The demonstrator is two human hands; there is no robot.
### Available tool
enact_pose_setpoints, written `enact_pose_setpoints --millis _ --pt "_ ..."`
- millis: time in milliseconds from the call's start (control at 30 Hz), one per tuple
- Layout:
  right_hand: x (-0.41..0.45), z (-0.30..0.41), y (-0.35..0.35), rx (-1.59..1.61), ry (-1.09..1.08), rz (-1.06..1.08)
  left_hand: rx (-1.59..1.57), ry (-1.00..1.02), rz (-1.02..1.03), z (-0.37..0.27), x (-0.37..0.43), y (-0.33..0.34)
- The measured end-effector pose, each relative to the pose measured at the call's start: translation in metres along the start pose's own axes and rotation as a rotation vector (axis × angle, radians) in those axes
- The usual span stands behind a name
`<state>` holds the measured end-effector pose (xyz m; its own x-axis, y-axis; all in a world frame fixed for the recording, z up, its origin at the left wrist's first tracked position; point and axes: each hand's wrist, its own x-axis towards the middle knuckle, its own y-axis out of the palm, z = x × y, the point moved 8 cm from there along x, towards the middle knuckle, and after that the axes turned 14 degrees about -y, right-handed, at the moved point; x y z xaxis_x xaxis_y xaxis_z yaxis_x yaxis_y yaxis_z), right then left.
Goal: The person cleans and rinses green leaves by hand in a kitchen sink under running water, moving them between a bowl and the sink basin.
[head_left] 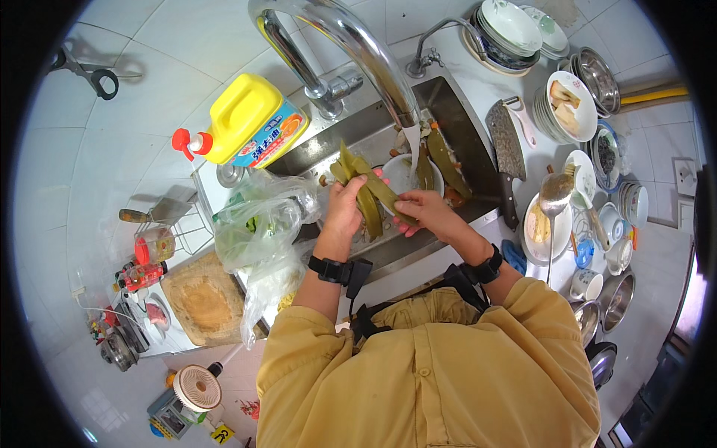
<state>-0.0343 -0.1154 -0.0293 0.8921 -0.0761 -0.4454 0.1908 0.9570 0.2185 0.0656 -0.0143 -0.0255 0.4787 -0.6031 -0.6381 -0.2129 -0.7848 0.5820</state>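
Note:
My left hand [346,208] grips a bunch of olive-green leafy strips, which look like pickled vegetable [367,193], over the stainless steel sink [473,131]. The fingers of my right hand [427,214] pinch the lower right end of one strip, so it stretches between both hands. Just beyond them, water [413,147] runs from the chrome faucet [364,47] into a white bowl [396,172] in the sink. More olive-green pieces [448,162] lie to the bowl's right among orange and pale food scraps. My hands partly hide the bowl's near side.
A yellow detergent jug [246,115] stands at the sink's left, behind clear plastic bags [255,218] with greens. Right of the sink lies a cleaver [507,140] near a black-handled knife [508,201]. Stacked bowls [560,112] crowd that counter. A wooden cutting board [204,299] sits left.

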Motion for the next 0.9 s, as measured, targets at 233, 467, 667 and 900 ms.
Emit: enact_pose_setpoints --millis 233,467,667,900 --pt "-0.008 0.004 0.002 -0.003 -0.096 0.050 -0.025 0.024 -0.059 -0.001 -0.001 0.003" --pt "-0.016 0.002 -0.005 -0.038 -0.089 0.045 -0.031 -0.042 -0.098 0.003 -0.001 0.007" --pt "-0.012 0.002 -0.011 -0.033 -0.113 0.126 -0.186 -0.125 -0.178 0.014 0.002 -0.004" --pt "-0.008 0.017 -0.026 -0.385 -0.380 0.014 -0.159 -0.062 -0.047 0.010 0.014 0.020"
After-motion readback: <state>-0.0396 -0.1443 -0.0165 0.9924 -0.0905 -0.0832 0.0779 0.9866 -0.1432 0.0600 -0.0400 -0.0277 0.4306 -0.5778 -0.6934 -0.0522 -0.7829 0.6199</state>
